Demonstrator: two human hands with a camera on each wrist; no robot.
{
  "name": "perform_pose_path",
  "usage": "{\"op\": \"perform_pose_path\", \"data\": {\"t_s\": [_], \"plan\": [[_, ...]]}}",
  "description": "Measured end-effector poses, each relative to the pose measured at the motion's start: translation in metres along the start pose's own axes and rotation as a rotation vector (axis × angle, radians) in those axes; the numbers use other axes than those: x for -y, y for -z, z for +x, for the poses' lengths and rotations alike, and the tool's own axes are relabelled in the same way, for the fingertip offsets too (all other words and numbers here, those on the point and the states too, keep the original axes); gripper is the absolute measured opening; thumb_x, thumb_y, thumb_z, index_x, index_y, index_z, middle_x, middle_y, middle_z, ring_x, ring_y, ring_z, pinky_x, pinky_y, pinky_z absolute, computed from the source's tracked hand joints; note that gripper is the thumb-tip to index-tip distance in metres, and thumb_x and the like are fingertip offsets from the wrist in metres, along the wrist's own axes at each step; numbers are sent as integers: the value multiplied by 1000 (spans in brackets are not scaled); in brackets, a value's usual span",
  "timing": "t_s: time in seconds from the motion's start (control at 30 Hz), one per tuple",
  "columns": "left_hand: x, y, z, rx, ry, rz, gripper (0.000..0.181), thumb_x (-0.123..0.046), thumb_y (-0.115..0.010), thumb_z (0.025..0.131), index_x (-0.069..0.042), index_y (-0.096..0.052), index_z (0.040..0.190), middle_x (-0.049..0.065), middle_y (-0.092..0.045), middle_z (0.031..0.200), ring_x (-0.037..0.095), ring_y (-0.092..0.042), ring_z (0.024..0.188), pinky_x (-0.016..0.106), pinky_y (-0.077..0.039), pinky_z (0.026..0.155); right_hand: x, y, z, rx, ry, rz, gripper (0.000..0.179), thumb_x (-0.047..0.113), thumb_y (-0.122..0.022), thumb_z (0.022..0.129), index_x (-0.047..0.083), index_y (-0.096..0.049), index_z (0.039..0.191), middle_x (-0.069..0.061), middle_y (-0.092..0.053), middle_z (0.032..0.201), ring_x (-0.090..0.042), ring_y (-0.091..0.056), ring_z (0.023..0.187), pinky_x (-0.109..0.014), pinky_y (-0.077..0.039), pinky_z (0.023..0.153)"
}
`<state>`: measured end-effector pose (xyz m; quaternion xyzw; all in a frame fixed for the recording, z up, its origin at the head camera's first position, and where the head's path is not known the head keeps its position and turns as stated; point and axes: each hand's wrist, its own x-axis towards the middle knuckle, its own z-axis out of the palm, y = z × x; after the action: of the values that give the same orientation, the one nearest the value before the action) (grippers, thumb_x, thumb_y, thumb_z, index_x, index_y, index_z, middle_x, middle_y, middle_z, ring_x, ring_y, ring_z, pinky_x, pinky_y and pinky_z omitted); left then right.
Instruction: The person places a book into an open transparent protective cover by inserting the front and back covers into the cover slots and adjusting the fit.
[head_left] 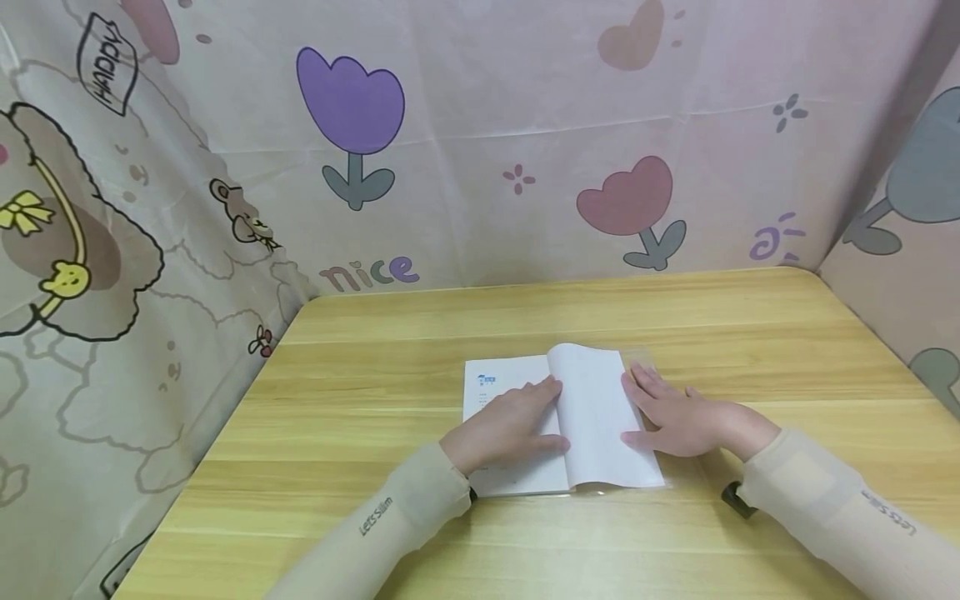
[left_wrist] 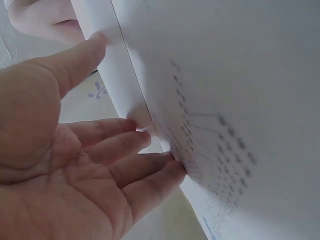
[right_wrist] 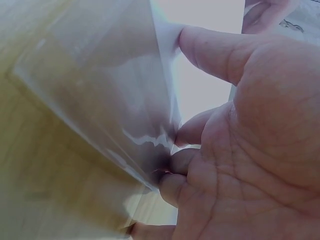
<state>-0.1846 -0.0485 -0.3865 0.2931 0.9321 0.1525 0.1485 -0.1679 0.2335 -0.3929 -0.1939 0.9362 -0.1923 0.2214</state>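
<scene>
An open book (head_left: 517, 372) lies on the wooden table, its left page carrying small blue and dark print. A blank white leaf (head_left: 596, 417) curves up from the gutter on the right side. My left hand (head_left: 506, 427) rests across the left page, its straight fingertips touching the paper along the gutter. At the book's right edge, my right hand (head_left: 678, 421) touches the leaf's margin with its fingers spread. A clear plastic cover (right_wrist: 100, 95) sticks out beyond the paper there, under the right fingertips. Printed lines of text (left_wrist: 220, 135) appear blurred in the left wrist view.
The wooden table (head_left: 360, 400) stretches around the book on all sides. Behind it hangs a patterned cloth (head_left: 465, 100) with tulips and the word "nice", and similar cloth covers the left and right sides.
</scene>
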Motion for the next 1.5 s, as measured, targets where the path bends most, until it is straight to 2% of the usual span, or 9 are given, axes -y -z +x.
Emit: {"op": "perform_pose_path", "data": {"t_s": [0.17,0.37,0.57,0.77,1.03,1.27,1.5], "plan": [[-1,-1,2,-3,-1,11,83,-42,-77,100,-11,-38,167,6,-45,171,35,-47,156,46,-39,129,-3,-1,2,-1,8,9,104,58,-59,105,-8,-10,168,-36,5,175,-58,0,162,-92,-3,113],[-3,-4,3,39,25,-35,85,-41,-74,102,-13,-31,170,3,-34,177,34,-33,164,47,-32,133,-2,0,1,3,1,6,103,57,-59,106,-9,-11,168,-35,5,176,-58,0,162,-92,-5,113],[-9,-4,3,60,2,46,84,-42,-71,104,-10,-30,170,5,-27,179,37,-31,163,46,-32,133,1,2,-1,8,-19,-13,100,55,-59,107,-8,-12,168,-35,4,176,-59,-2,162,-91,-8,115],[-12,-4,4,58,-1,72,84,-43,-70,104,-9,-30,170,5,-25,179,40,-33,162,44,-33,132,1,1,0,1,-17,-15,99,55,-59,107,-9,-13,168,-36,3,176,-59,-3,162,-91,-8,114],[-16,-2,8,57,4,191,85,-51,-69,103,-9,-35,168,9,-33,177,36,-42,159,46,-40,128,2,0,1,-5,-7,-21,100,56,-58,107,-9,-14,168,-36,2,175,-59,-5,161,-91,-9,114],[-21,-3,9,45,55,270,86,-60,-67,101,-19,-36,169,3,-34,177,31,-45,157,57,-52,115,3,2,1,-5,-10,-26,99,56,-59,106,-9,-15,168,-35,4,176,-59,-6,161,-92,-12,113],[-24,-7,10,40,75,289,85,-64,-63,101,-20,-36,169,2,-34,177,32,-45,156,56,-52,115,3,2,2,-15,-10,-43,99,55,-61,106,-10,-18,167,-37,0,175,-60,-8,160,-91,-17,113]]}}
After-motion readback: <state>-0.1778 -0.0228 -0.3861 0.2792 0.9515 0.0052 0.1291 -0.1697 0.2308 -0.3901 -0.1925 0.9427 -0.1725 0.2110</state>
